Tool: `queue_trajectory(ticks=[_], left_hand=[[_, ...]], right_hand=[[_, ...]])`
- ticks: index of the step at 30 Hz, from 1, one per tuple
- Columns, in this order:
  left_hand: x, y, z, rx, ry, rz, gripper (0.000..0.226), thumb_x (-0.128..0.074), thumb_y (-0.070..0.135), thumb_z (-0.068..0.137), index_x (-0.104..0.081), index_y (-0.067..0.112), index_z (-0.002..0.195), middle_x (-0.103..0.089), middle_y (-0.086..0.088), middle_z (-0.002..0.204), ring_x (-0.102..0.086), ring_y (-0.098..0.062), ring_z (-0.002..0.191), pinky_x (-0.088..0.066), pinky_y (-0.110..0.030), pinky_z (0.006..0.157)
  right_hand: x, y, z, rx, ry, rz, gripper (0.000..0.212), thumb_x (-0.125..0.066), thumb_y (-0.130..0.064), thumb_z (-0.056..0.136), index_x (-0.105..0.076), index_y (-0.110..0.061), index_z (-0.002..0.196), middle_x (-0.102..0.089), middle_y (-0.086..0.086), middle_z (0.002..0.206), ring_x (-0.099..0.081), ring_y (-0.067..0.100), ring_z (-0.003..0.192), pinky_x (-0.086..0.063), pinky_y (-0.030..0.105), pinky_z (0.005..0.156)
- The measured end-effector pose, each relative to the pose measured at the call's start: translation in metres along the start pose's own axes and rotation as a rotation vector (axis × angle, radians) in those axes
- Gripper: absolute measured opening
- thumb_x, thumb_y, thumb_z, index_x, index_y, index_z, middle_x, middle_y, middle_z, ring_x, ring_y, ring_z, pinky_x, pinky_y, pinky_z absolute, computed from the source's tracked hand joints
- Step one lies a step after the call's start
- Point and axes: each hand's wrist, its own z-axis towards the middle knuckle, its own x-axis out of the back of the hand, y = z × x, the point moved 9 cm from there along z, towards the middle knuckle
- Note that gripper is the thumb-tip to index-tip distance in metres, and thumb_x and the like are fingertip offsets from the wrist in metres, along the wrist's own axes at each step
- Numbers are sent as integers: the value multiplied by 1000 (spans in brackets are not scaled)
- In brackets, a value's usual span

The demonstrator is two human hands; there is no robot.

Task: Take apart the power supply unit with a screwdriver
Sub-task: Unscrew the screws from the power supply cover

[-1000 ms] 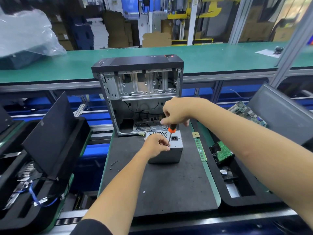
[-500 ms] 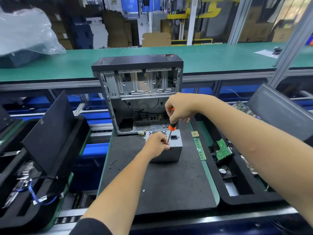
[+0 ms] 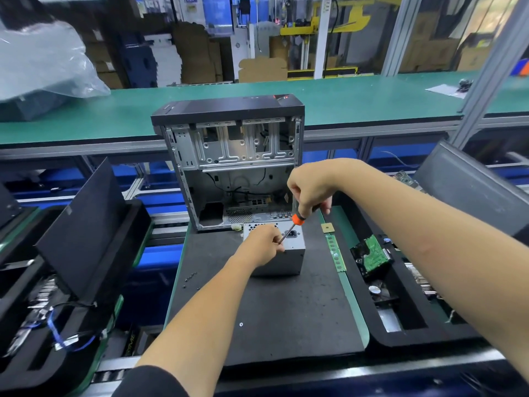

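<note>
The right hand (image 3: 310,190) grips the screwdriver (image 3: 289,227), slanting toward seven o'clock onto the power supply unit (image 3: 289,253); the left hand (image 3: 263,243) holds the box.

**Count of things on the line**

One power supply unit (image 3: 289,253). One screwdriver (image 3: 292,224). Two hands: the left hand (image 3: 262,243) and the right hand (image 3: 310,186). One open computer case (image 3: 229,164). One dark mat (image 3: 272,310) on the desk (image 3: 355,308). One memory stick (image 3: 335,253). One small square chip (image 3: 327,227). One hard drive (image 3: 371,255) showing its green board. A few loose screws (image 3: 190,277), too small to count exactly.
</note>
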Motion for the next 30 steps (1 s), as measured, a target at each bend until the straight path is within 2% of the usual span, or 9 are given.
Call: queue_trajectory(ticks=[6,12,15,17,21,24,26,28,30], left_hand=[[0,1,0,28,-1,28,16,-66,11,85,-58,8,71,-59,-10,85,-51,-24,77,-43,-33,71],[-5,4,0,56,-16,200,28,-52,6,86,-39,9,61,-37,-10,63,-38,-27,65,-37,-33,59],[-12,10,-2,49,-50,370,11,-44,6,84,-48,6,74,-54,-11,85,-54,-30,81,-37,-32,62],[-18,16,-3,18,-52,575,21,-40,5,84,-58,3,95,-61,-15,103,-60,-33,92,-37,-33,64],[-23,21,2,-58,-66,716,27,-38,5,90,-59,3,107,-65,-16,106,-63,-34,95,-37,-34,65],[-18,8,3,9,-55,523,25,-38,10,93,-58,9,109,-65,-12,108,-62,-30,96,-42,-35,69],[-9,-9,0,76,9,179,18,-44,21,95,-59,18,104,-66,-3,97,-61,-25,90,-46,-29,69],[10,-27,-7,136,113,-123,6,-55,24,91,-57,27,86,-62,9,77,-58,-17,76,-41,-16,59],[30,-51,-16,204,228,-255,19,-65,21,86,-55,26,71,-57,11,66,-52,-8,64,-36,-13,54]], right_hand=[[-13,19,5,-87,-65,-84,28,-68,-24,83,-54,-10,63,-49,4,56,-56,22,42,-49,24,48],[-23,39,7,-153,-89,-85,33,-58,-26,89,-50,-11,61,-45,0,46,-44,23,47,-41,25,50],[-21,39,13,-135,16,-35,29,-56,-24,89,-52,-9,64,-52,3,53,-46,21,49,-40,25,53],[-29,36,24,-119,61,118,11,-58,-15,85,-56,-5,82,-58,7,65,-51,21,51,-43,26,52],[-60,16,50,-86,63,311,21,-56,-7,78,-45,-8,95,-56,13,74,-50,22,44,-40,24,43],[-74,-3,70,-84,50,364,14,-53,-6,78,-48,-10,91,-57,14,78,-51,22,47,-42,25,42],[-70,-13,81,-54,73,358,13,-53,-7,80,-41,-13,76,-50,10,76,-44,20,55,-38,28,48],[-67,-19,90,-35,58,321,13,-57,-10,79,-44,-11,77,-52,11,77,-45,22,60,-39,31,55],[-70,-25,94,-26,12,273,13,-60,-10,74,-51,-8,83,-58,15,82,-51,26,63,-44,33,56]])
